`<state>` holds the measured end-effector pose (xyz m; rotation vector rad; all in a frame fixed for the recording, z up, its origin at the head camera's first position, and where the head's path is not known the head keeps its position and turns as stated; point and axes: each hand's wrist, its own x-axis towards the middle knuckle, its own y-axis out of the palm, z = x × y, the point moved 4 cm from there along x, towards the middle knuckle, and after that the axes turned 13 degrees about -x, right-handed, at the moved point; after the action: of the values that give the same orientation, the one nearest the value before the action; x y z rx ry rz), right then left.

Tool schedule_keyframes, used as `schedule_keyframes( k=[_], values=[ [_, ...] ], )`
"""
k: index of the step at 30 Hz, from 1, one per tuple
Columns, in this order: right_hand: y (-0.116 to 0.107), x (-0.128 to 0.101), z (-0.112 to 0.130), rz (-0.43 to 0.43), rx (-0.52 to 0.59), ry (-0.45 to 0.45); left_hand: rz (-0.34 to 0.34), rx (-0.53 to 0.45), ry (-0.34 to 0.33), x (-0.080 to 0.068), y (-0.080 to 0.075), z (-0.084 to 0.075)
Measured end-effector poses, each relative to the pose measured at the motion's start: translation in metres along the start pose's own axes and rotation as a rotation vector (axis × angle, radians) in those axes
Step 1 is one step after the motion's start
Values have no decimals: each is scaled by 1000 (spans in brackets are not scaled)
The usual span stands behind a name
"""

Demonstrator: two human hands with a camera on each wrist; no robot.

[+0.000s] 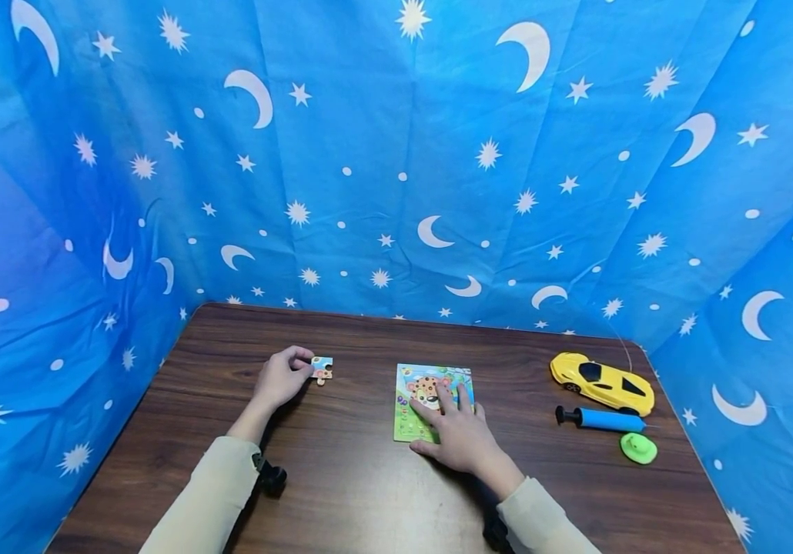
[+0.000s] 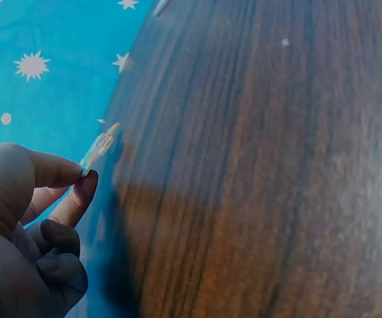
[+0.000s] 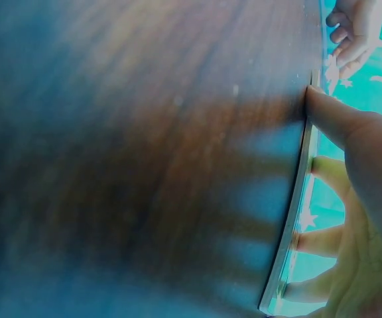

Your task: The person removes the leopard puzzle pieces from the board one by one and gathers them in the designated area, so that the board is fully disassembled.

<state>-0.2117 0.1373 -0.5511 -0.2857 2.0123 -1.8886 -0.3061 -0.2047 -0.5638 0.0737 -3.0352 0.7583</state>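
Note:
A small jigsaw puzzle piece (image 1: 322,368) with blue and orange printing is pinched between the thumb and forefinger of my left hand (image 1: 286,377), above the left part of the table. In the left wrist view the puzzle piece (image 2: 101,147) shows edge-on at the fingertips. My right hand (image 1: 462,437) rests with spread fingers on a puzzle board (image 1: 405,425) printed with a spotted cartoon animal. The hand hides the board's lower right part. In the right wrist view the fingertips touch the board (image 3: 287,245) along its face, and the thumb is at its near edge.
On the right side of the brown wooden table (image 1: 341,492) lie a yellow toy car (image 1: 603,382), a blue pump (image 1: 611,419) with a black handle, and a small green hat-shaped toy (image 1: 638,448). A blue curtain (image 1: 369,154) with moons and stars stands around the table's far and side edges.

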Motion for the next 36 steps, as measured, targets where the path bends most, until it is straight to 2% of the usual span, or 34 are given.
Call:
schedule_keyframes(
  k=[9, 22, 30, 36],
  values=[
    [1, 1, -1, 5, 0, 1, -4, 69, -21, 0, 1, 2],
    [3, 0, 0, -1, 10, 6, -33, 116, 36, 0, 1, 3],
    [2, -5, -4, -37, 21, 6, -22, 93, 87, -3, 12, -15],
    [1, -10, -14, -35, 34, 26, 35, 66, 114, -7, 29, -32]
  ],
)
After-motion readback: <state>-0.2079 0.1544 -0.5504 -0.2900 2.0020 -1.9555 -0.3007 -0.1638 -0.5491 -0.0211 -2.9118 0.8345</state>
